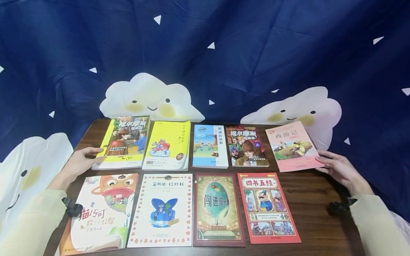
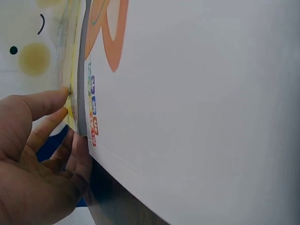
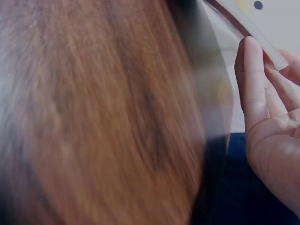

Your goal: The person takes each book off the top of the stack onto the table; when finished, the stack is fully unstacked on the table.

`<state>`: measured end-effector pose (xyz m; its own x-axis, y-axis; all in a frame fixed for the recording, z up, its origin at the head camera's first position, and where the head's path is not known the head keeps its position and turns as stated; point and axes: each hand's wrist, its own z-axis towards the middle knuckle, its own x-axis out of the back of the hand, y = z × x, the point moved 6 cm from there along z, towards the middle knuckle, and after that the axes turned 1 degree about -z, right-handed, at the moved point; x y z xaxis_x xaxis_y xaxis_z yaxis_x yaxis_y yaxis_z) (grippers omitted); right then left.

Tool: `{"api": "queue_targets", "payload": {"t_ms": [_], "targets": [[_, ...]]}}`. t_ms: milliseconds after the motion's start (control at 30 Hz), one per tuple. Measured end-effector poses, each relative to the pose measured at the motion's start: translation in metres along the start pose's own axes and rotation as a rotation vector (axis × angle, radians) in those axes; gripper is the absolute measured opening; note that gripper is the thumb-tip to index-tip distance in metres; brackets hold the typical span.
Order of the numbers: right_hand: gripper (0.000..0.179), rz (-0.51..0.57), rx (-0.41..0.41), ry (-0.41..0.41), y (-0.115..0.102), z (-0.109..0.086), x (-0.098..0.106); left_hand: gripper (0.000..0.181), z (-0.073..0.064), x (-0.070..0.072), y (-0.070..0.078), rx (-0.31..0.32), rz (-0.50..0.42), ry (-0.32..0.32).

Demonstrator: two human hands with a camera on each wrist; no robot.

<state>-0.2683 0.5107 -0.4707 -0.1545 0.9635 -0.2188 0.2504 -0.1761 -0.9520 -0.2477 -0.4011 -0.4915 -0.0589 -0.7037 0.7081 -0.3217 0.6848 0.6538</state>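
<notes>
In the head view, my left hand [image 1: 80, 161] is at the lower left corner of a Sherlock Holmes book [image 1: 129, 138]. A yellow and white margin shows along that book's left and lower sides. The left wrist view has my thumb and fingertips [image 2: 65, 112] pinching a yellow edge. At the far end of the back row, my right hand [image 1: 339, 169] pinches the lower right corner of a pink book [image 1: 293, 145], which lies slightly turned. Its pale page edge [image 3: 262, 47] runs between my thumb and fingers in the right wrist view.
The back row also has a yellow book [image 1: 168, 144], a blue and white book [image 1: 209, 145] and a dark Holmes book [image 1: 246, 145]. In front lie a cat book [image 1: 105, 209], a butterfly book [image 1: 163, 209], a green-egg book [image 1: 219, 209] and a red book [image 1: 268, 208]. The table [image 1: 315, 202] is brown wood.
</notes>
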Motion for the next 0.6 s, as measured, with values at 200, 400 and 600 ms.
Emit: {"api": "queue_targets", "payload": {"t_ms": [200,400,600], "targets": [[0.040,-0.086,-0.041,0.056,0.006,0.015,-0.002,0.072,0.001,-0.001,0.002,-0.023,-0.007,-0.027],[0.017,-0.433,-0.076,0.147,0.009,0.017,-0.002,0.073,0.000,-0.001,0.001,-0.013,-0.014,-0.029],[0.020,-0.649,0.079,0.266,-0.008,0.011,-0.015,0.074,0.000,0.001,0.000,-0.032,-0.010,-0.031]]}}
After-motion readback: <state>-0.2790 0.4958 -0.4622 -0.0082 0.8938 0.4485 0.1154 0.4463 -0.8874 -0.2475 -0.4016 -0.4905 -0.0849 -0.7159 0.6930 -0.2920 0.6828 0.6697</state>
